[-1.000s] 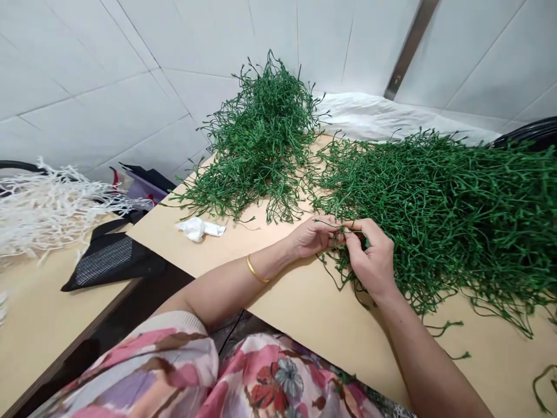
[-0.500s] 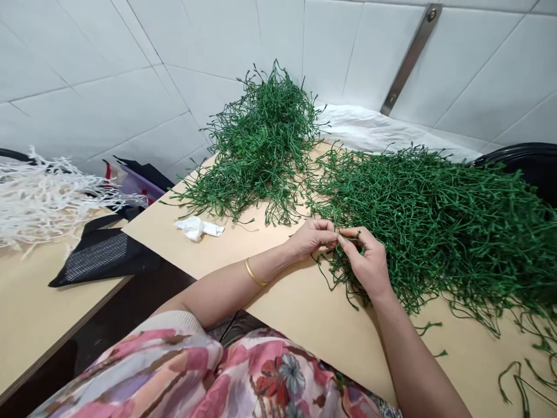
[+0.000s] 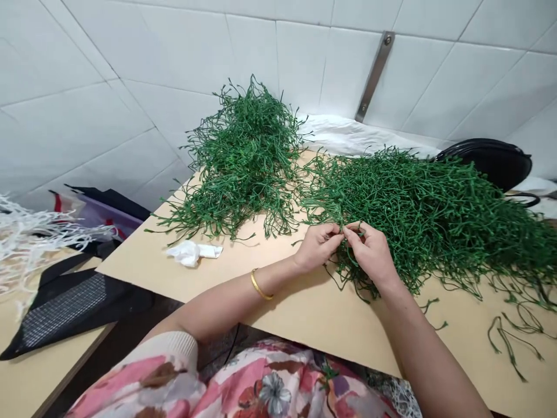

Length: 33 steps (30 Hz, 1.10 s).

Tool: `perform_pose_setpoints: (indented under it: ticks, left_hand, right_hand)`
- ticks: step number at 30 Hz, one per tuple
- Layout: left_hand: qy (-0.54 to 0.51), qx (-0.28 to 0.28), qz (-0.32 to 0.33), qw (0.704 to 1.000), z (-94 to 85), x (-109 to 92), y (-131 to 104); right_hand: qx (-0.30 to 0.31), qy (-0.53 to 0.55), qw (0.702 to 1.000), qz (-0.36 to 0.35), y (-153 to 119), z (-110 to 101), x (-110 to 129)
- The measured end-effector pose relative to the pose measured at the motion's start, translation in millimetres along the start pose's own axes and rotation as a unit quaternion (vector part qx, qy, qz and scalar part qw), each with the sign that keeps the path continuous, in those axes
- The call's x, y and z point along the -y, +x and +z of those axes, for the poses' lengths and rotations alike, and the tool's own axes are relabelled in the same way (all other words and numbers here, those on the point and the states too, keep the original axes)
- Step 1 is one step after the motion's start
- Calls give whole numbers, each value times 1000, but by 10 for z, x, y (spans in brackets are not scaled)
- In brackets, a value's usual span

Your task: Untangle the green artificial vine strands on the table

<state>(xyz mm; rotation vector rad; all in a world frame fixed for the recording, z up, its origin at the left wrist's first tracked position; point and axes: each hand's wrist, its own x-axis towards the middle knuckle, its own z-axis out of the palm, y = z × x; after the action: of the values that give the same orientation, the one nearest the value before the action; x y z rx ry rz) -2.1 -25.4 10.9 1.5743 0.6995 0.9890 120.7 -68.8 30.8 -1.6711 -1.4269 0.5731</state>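
White tiled wall (image 3: 183,35) across the whole back. At far left, a tangle of white stringy strands (image 3: 47,232) on a neighbouring table (image 3: 65,357), beside a black mesh pouch (image 3: 69,307), with a purple bundle (image 3: 102,215) behind. Next, moving right, a pale tan table (image 3: 278,325) with a crumpled white tissue (image 3: 187,253) near the left edge and, farther back, a tall pile of green strands (image 3: 250,151) up toward the wall. Then, from the near side, a gold bracelet (image 3: 260,285) and the left hand (image 3: 317,248), curled, thumb and forefinger pressed together. Just to the right, nearly tip to tip, the right hand (image 3: 369,249), likewise pinched. Apparently gripping one thin green strand (image 3: 342,226) between the two, at the near left end of a wide green heap (image 3: 426,220); too fine to tell exactly how held. Looks like close fingertip work on a single strand. Calls next, most likely, for steady tips, a light pull, and loose ends kept out of the pinch. Higher up, a metal strip (image 3: 375,78) above a white sheet (image 3: 348,133); farther right, a black rounded case (image 3: 483,162) behind the heap, and a few loose green strands (image 3: 509,351) on the near tabletop, well apart from both hands
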Motion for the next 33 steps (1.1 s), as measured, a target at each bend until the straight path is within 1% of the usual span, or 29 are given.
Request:
perform_pose_setpoints:
  ticks: [2, 4, 8, 11, 13, 16, 17, 19, 22, 25, 26, 28, 29, 31, 33]
  left_hand:
    - [-2, -4, -4, 1000, -60, -27, -7]
    - [-16, -2, -22, 1000, -112, -32, -9]
    - [-66, 2, -51, 997, -178, 4, 16]
    - [-114, -16, -75, 991, -199, 58, 54]
    - [-151, -28, -96, 983, -206, 99, 75]
    - [-218, -26, -125, 968, -210, 149, 90]
    - [-227, -24, -129, 965, -211, 160, 92]
    - [-224, -27, -133, 965, -211, 170, 93]
    - [-230, -28, -146, 962, -206, 169, 101]
    - [-285, -47, -183, 940, -204, 169, 127]
    - [-295, -60, -192, 934, -206, 170, 137]
    - [-305, -75, -198, 929, -215, 172, 150]
    - [-307, -68, -196, 929, -220, 172, 152]
    - [-314, -35, -187, 930, -229, 168, 146]
    - [-322, 5, -182, 929, -235, 165, 133]
  right_hand:
    - [8, 3, 1000, -3, -4, 39, 26]
    - [9, 11, 1000, -5, 4, 95, 31]
    - [8, 88, 996, 16, 61, 208, 25]
    - [12, 119, 993, 8, 112, 255, 36]
    - [1, 110, 994, -7, 131, 278, 50]
    - [-42, 85, 995, -24, 137, 311, 61]
    - [-50, 85, 995, -26, 137, 321, 58]
    - [-44, 108, 993, -21, 140, 333, 42]
    - [-28, 202, 979, 17, 148, 325, 4]
    - [-35, 322, 942, 83, 157, 273, -38]
    - [-41, 345, 933, 96, 161, 245, -52]
    - [-56, 357, 927, 103, 172, 178, -78]
    - [-61, 354, 928, 102, 177, 143, -91]
    - [-59, 352, 928, 104, 185, 86, -114]
    - [-28, 357, 926, 121, 181, 59, -132]
